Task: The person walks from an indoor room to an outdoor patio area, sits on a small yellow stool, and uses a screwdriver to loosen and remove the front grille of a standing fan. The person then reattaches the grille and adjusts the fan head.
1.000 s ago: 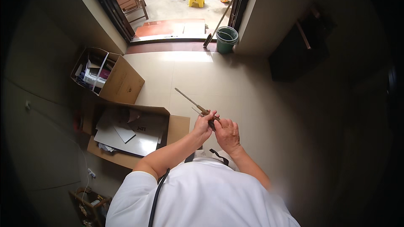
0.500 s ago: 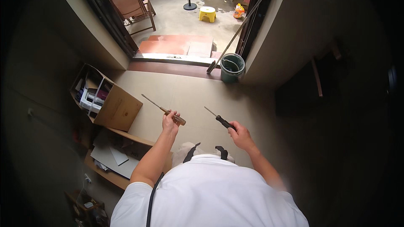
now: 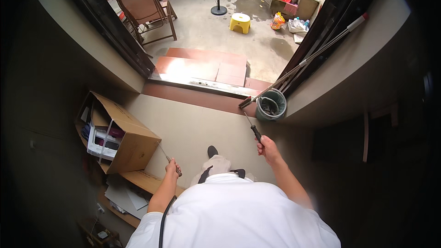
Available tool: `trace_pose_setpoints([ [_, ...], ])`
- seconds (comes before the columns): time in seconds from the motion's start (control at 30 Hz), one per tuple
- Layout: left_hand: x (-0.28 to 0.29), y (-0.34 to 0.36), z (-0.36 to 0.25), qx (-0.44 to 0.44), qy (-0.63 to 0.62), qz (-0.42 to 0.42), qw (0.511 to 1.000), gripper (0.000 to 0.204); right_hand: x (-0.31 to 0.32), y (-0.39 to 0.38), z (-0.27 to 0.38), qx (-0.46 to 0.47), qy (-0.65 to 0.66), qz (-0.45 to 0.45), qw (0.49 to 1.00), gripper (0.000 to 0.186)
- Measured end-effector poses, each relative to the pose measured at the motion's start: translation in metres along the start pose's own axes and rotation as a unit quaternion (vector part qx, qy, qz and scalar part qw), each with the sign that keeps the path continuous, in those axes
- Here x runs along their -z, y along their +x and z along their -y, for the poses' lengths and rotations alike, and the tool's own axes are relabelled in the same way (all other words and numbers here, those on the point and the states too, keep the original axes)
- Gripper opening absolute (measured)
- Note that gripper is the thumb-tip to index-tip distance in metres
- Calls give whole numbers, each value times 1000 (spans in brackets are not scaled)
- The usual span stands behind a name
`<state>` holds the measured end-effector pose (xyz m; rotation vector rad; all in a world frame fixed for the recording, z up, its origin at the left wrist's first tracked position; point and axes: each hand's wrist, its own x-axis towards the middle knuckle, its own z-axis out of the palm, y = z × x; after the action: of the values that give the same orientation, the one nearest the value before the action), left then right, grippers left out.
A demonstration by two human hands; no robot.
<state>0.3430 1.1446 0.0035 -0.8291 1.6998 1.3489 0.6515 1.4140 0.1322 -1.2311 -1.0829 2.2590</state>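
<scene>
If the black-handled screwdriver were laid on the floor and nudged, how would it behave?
The black-handled screwdriver is probably stiff, given its straight, slim shaft. Its thicker handle likely makes that end heavier. It may roll or slide, as the handle looks roundish and the floor smooth.

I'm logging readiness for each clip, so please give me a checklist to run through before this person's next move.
1. Left hand gripping the brown-handled screwdriver: ok, fingers closed round the handle.
2. Right hand gripping the black-handled screwdriver: ok, shaft pointing away from the body.
3. Screwdrivers apart from each other: ok, a wide gap between them.
4. Left shaft free of the cardboard box: cannot tell; its tip meets the box's corner in this view.
5. Footing: cannot tell; only one dark shoe shows.
</scene>
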Motion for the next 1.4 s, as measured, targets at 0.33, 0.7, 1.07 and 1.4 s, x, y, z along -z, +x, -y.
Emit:
trace_pose_setpoints([
  [0.33,-155,60,-149,-51,171,77,981,24,-2,142,90,-16,34,-136,990,40],
  [0.7,-282,80,-264,-79,148,43,985,8,32,317,225,-4,141,-128,982,33],
  [1.07,-369,145,-333,-37,161,17,986,8,51,428,286,22,207,-92,974,32],
  [1.4,-502,215,-448,30,188,88,978,6,16,560,345,1,175,-151,973,21],
])
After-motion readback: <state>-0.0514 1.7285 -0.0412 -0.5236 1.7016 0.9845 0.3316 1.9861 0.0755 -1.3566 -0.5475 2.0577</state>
